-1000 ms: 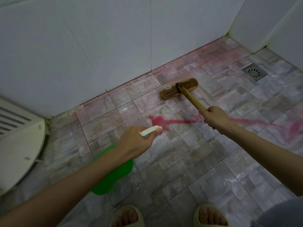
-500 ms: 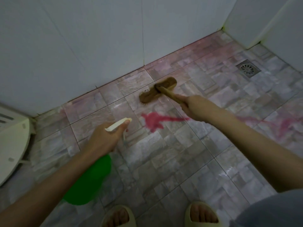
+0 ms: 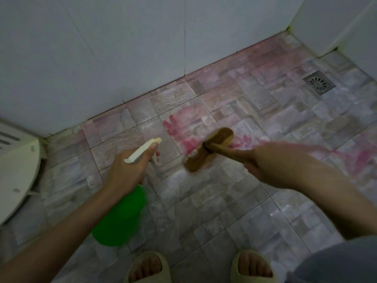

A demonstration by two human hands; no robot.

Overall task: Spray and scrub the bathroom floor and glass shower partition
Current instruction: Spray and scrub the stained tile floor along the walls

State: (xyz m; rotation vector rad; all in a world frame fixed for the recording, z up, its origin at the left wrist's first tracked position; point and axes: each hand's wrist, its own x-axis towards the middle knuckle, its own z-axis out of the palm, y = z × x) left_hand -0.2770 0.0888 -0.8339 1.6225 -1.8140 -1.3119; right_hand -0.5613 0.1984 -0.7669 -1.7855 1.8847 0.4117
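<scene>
Your right hand and the brown wooden scrub brush: blurred, bristles unreadable. Your left hand covers the neck of the green plastic spray bottle.

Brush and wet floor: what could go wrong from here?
The floor looks wet near the sandals, so a slip seems possible. The brush, gripped by the right hand, is blurred in the pink cleaner and could flick it onto bare toes. The left hand holds the bottle, so neither hand could catch a fall.
</scene>
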